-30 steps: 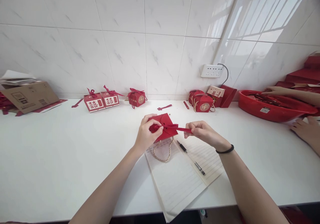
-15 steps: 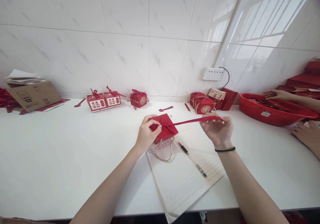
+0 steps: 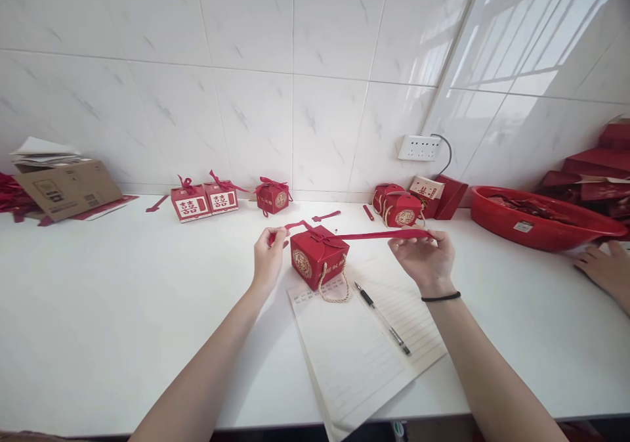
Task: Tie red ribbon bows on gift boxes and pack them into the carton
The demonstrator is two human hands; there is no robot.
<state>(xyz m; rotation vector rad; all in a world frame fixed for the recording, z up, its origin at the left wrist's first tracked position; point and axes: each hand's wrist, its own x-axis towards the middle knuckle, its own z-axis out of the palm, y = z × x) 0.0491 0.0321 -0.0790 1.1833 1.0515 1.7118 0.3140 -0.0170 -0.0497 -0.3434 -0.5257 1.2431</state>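
Red ribbon point(image 3: 374, 235): held at both ends and stretched nearly level across the middle of the frame. Left hand point(image 3: 268, 261) has its fingertips closed on the left end; right hand point(image 3: 426, 258), palm up with a black band at the wrist, pinches the right end between thumb and fingers. Mid-span, the ribbon passes through the folded top flaps of a small red box point(image 3: 315, 265), which stands upright between the hands, touched by neither palm. A cord handle point(image 3: 335, 287) hangs down its front.

The box sits at the upper edge of a lined sheet point(image 3: 354, 363); a pen point(image 3: 382, 317) lies diagonally on it. All of this rests on a white table point(image 3: 123, 297).

Along the wall:
- three tied boxes point(image 3: 204, 200), left of centre
- two more point(image 3: 398, 207), right of centre
- a cardboard carton point(image 3: 66, 189), far left
- a red basin point(image 3: 536, 222), right

Another person's hand point(image 3: 603, 265) rests at the right edge.
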